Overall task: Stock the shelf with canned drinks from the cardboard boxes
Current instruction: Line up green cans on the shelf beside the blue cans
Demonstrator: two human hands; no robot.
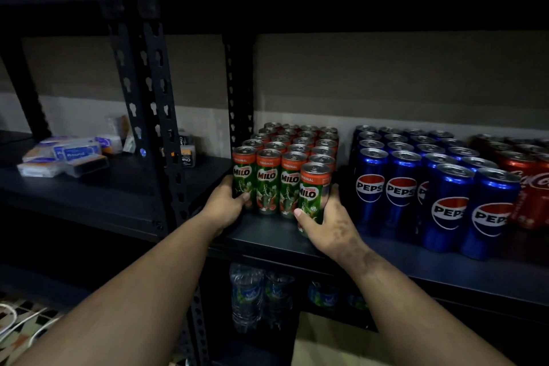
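Several green Milo cans (269, 181) stand in tight rows on the dark metal shelf (267, 238). My left hand (224, 205) grips the front-left Milo can (244, 175), thumb across its front. My right hand (329, 223) grips the front-right Milo can (314, 193), which stands a little forward of its row. A cardboard box (332, 342) shows below, between my forearms; its contents are hidden.
Blue Pepsi cans (401, 184) fill the shelf to the right, with red Coca-Cola cans (531, 187) beyond them. Water bottles (248, 294) stand on the shelf below. Small packets and boxes (68, 154) lie on the left shelf unit. A perforated upright post (157, 116) divides the units.
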